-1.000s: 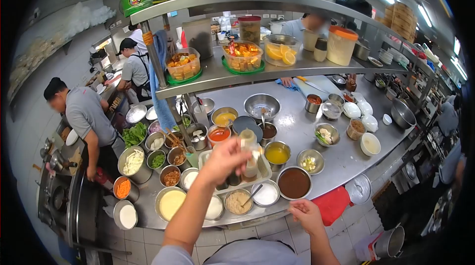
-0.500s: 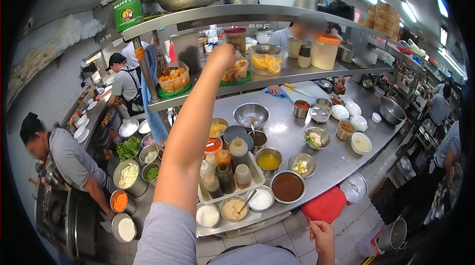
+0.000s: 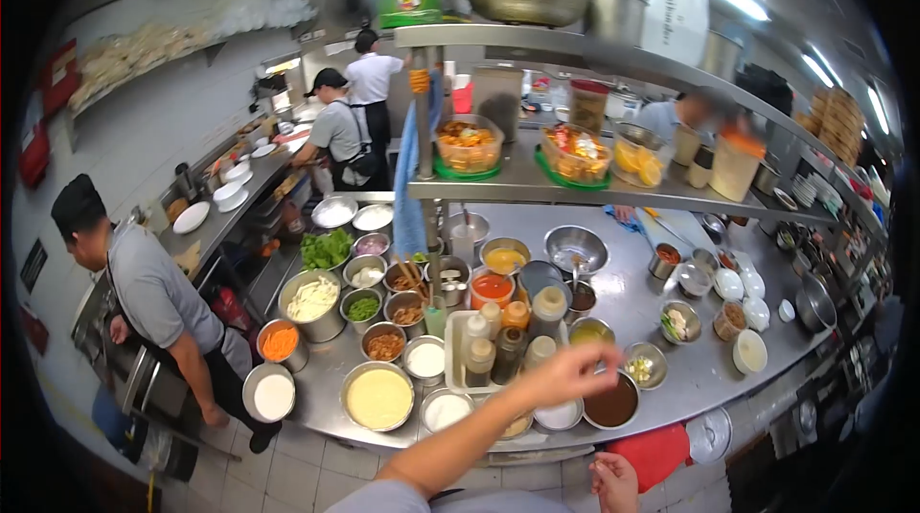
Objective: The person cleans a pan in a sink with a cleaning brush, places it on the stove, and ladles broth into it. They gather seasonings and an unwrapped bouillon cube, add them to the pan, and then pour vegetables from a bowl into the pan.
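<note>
A bowl of dark brown sauce [image 3: 611,406] stands at the near edge of a steel counter [image 3: 623,293], right of centre, and a kitchen worker's left hand [image 3: 571,375] reaches across over its far-left side. The left fingers bend inward, and the right hand [image 3: 613,482] sits nearer, off the counter's edge beside a flat red item [image 3: 654,456], its fingers loosely curled; from here both are too blurred to tell whether they pinch anything. A bowl of white powder [image 3: 558,414], half hidden by the forearm, is just left of the sauce, lined along the near edge presumably for easy reach. Farther left, a pale basket [image 3: 452,350] groups squeeze bottles [image 3: 509,350], likely to keep them upright and together. Beyond, tubs of wrapped packets [image 3: 575,154] and orange slices [image 3: 637,166] share a raised shelf [image 3: 517,190], which seems meant to spare counter space. At far left, a co-worker in a black cap [image 3: 158,283] stands by the stove.
</note>
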`<state>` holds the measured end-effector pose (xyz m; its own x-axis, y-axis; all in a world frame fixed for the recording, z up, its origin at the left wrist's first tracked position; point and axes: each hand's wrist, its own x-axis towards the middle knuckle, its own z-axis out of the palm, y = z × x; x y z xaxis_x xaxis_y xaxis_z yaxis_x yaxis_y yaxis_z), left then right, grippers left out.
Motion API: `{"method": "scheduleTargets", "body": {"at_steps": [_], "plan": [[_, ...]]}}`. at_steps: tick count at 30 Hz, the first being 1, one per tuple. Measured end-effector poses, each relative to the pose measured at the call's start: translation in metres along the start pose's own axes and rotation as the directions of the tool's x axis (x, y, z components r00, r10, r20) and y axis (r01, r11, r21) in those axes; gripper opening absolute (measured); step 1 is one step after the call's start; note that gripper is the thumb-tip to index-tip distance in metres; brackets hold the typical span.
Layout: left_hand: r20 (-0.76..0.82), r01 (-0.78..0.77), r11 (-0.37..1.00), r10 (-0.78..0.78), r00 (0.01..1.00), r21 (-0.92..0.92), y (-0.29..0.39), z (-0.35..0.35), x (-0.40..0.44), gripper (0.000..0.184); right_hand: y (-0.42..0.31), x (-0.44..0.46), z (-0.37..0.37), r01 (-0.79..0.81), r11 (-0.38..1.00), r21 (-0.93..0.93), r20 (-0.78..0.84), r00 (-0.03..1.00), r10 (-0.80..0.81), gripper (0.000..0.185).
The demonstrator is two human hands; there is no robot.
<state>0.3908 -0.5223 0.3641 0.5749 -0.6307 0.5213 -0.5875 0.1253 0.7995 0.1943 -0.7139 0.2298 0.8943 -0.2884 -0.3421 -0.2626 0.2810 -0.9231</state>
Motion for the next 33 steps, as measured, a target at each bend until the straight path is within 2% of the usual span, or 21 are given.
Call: {"method": "scheduleTargets", "body": {"at_steps": [1, 2, 3, 6, 8, 9, 10, 11, 13, 14, 17, 20, 23, 24, 26, 28, 30, 33], "plan": [[0.025, 0.109, 0.984, -0.107, 0.994, -0.144, -0.020, 0.017, -0.028, 0.028, -0.004, 0.003, 0.011, 0.023, 0.998, -0.067, 0.053, 0.998, -0.019, 0.019], [0.073, 0.270, 0.946, -0.261, 0.963, -0.180, -0.023, 0.024, -0.054, 0.029, -0.005, 0.007, 0.018, 0.049, 0.990, -0.129, 0.109, 0.993, -0.035, 0.019], [0.097, 0.407, 0.907, -0.398, 0.912, -0.104, -0.018, 0.025, -0.077, 0.030, 0.001, 0.013, 0.023, 0.057, 0.989, -0.134, 0.131, 0.991, -0.040, 0.021], [-0.002, 0.378, 0.917, -0.381, 0.924, -0.131, -0.057, 0.042, -0.155, 0.030, 0.006, 0.025, 0.037, -0.009, 0.981, -0.191, 0.229, 0.972, 0.054, 0.022], [0.035, 0.592, 0.659, -0.654, 0.756, -0.464, -0.051, 0.035, -0.189, 0.032, 0.010, 0.034, 0.053, -0.015, 0.982, -0.190, 0.302, 0.950, 0.073, 0.019], [0.036, 0.595, 0.657, -0.657, 0.753, -0.464, -0.048, 0.031, -0.200, 0.032, 0.011, 0.036, 0.061, -0.023, 0.983, -0.184, 0.360, 0.929, 0.089, 0.017], [-0.034, 0.611, 0.642, -0.702, 0.712, -0.463, -0.043, 0.029, -0.209, 0.032, 0.012, 0.036, 0.067, -0.032, 0.984, -0.176, 0.412, 0.905, 0.104, 0.015], [-0.098, 0.628, 0.625, -0.741, 0.664, -0.463, -0.042, 0.029, -0.214, 0.031, 0.012, 0.033, 0.072, -0.039, 0.984, -0.171, 0.401, 0.910, 0.106, 0.015], [-0.106, 0.653, 0.606, -0.764, 0.636, -0.454, -0.056, 0.032, -0.219, 0.030, 0.009, 0.025, 0.077, 0.001, 0.986, -0.167, 0.477, 0.875, 0.080, 0.013], [-0.128, 0.671, 0.595, -0.783, 0.609, -0.443, -0.057, 0.034, -0.218, 0.030, 0.009, 0.022, 0.074, -0.013, 0.987, -0.157, 0.453, 0.888, 0.084, 0.013], [-0.051, 0.688, 0.604, -0.765, 0.641, -0.402, -0.056, 0.045, -0.202, 0.029, 0.014, 0.014, 0.054, -0.006, 0.990, -0.138, 0.440, 0.896, 0.067, 0.014], [0.116, 0.710, 0.627, -0.718, 0.687, -0.320, -0.055, 0.067, -0.182, 0.029, 0.008, -0.002, 0.026, -0.056, 0.998, 0.025, 0.322, 0.946, 0.045, 0.019], [0.264, 0.741, 0.594, -0.695, 0.669, -0.313, -0.062, 0.101, -0.170, 0.029, 0.012, -0.023, -0.012, -0.025, 0.987, 0.157, 0.156, 0.988, 0.001, 0.019], [0.360, 0.753, 0.596, -0.662, 0.658, -0.280, -0.064, 0.113, -0.166, 0.029, 0.014, -0.034, -0.024, -0.016, 0.978, 0.207, 0.110, 0.994, -0.007, 0.020], [0.464, 0.798, 0.555, -0.657, 0.594, -0.237, -0.066, 0.141, -0.158, 0.029, 0.021, -0.062, -0.050, 0.048, 0.958, 0.281, -0.030, 0.999, -0.041, 0.020], [0.604, 0.807, 0.571, -0.594, 0.531, -0.148, -0.078, 0.174, -0.156, 0.027, 0.032, -0.096, -0.077, 0.128, 0.931, 0.340, -0.173, 0.982, -0.072, 0.020], [0.719, 0.788, 0.614, -0.530, 0.450, -0.041, -0.089, 0.212, -0.156, 0.027, 0.046, -0.140, -0.101, 0.199, 0.934, 0.297, -0.288, 0.951, -0.111, 0.021], [0.836, 0.690, 0.713, -0.450, 0.315, 0.124, -0.093, 0.274, -0.160, 0.027, 0.060, -0.222, -0.123, 0.309, 0.894, 0.326, -0.557, 0.826, -0.083, 0.017]]}}
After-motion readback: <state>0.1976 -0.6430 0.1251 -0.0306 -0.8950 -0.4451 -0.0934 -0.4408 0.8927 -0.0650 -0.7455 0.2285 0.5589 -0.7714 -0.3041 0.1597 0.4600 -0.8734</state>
